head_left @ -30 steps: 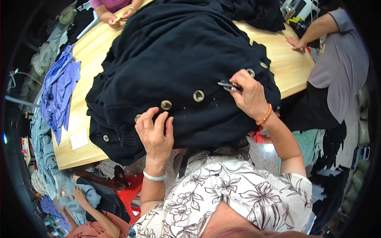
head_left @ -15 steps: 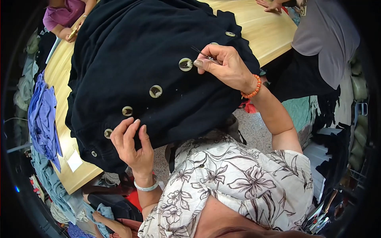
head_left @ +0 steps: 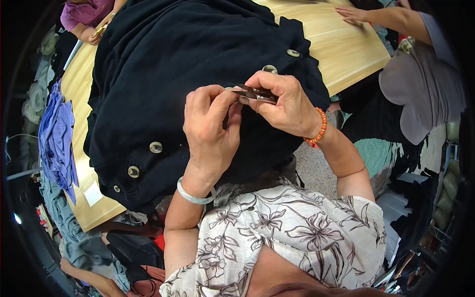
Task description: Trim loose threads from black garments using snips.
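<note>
A large black garment [head_left: 188, 64] with pale round buttons [head_left: 156, 147] lies spread over a wooden table [head_left: 336, 44]. My right hand [head_left: 284, 104] grips small dark thread snips [head_left: 255, 93], blades pointing left. My left hand [head_left: 210, 126] pinches the black cloth right at the blade tips, fingers closed on a fold. Both hands meet over the garment's near edge. A pale bangle circles my left wrist and an orange bead bracelet my right one.
Another person in grey [head_left: 420, 84] stands at the right with a hand [head_left: 354, 14] on the table. A person in purple [head_left: 89, 15] works at the far left corner. Blue cloth [head_left: 57, 138] hangs off the table's left side. Clothes and bags lie on the floor below.
My left hand has come up from the lower button edge to meet my right hand at the snips. The view has drawn closer to the garment.
</note>
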### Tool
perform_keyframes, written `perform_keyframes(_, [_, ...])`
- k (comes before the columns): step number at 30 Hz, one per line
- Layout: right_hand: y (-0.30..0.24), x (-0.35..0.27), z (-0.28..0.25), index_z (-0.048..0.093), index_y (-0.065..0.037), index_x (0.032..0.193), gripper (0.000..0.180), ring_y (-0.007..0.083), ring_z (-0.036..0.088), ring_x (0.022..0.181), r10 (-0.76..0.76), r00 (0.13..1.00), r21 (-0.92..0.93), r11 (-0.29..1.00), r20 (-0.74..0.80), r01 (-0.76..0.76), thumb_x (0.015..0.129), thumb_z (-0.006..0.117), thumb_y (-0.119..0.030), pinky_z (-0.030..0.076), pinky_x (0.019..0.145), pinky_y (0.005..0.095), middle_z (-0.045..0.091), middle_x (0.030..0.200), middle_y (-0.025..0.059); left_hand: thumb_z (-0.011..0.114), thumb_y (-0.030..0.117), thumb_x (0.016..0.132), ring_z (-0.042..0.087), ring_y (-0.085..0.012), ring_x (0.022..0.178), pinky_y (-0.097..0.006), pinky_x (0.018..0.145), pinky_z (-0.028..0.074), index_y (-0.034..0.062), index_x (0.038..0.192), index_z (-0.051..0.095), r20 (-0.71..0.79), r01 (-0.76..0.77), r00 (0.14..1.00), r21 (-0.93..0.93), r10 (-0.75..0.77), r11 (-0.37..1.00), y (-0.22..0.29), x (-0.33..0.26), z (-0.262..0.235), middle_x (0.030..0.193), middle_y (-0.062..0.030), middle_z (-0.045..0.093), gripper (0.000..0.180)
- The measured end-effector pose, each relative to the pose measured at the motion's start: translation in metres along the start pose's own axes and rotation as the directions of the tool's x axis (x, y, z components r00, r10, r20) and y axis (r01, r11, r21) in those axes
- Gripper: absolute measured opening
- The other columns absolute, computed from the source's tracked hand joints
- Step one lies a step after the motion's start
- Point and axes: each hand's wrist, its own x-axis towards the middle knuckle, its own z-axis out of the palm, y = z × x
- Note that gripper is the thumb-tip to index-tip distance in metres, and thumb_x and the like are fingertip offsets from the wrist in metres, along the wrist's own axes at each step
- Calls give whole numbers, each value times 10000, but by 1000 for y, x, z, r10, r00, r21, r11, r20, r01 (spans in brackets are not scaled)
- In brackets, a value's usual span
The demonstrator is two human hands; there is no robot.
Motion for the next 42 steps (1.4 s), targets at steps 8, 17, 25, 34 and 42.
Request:
perform_keyframes(8, [6,-3,-6,631,19,912,93,104,615,629,-39,998,59,998,50,36,856,696,-16,481,583,267,649,702,71,743,-91,735,590,-265,841,-363,726,475,37,937,666,12,-7,1000,26,7,1000,-3,-4,3,928,-85,629,251])
perform_keyframes(17, [16,-16,-33,626,2,932,98,12,509,698,132,991,86,988,-15,-131,917,711,-44,430,609,206,585,751,-34,748,-98,779,585,-275,900,-351,734,491,20,1003,684,-34,42,999,131,-38,991,8,-15,-18,1040,-121,636,261])
perform_keyframes(25, [24,-29,-29,628,3,954,108,4,513,702,61,997,86,995,-48,-56,920,714,-54,433,615,198,616,782,-28,706,-76,740,583,-308,1033,-415,908,488,86,1175,690,316,-234,945,458,89,857,4,8,-2,1220,-148,570,465])
perform_keyframes(34, [20,-31,-33,629,2,967,118,20,546,708,93,995,27,995,-17,-93,890,718,-17,452,627,210,636,787,-4,687,-124,766,657,-337,962,-383,809,552,-4,963,649,47,-54,998,217,45,975,-6,-4,-1,1115,-182,643,234])
perform_keyframes(42, [4,-22,-18,641,-5,1032,300,167,646,664,-94,995,-198,975,42,100,880,773,-227,511,614,286,648,811,82,641,-110,881,692,-234,927,-316,806,553,-15,973,636,-18,168,985,-72,-170,983,-15,-15,-11,1127,-154,680,132])
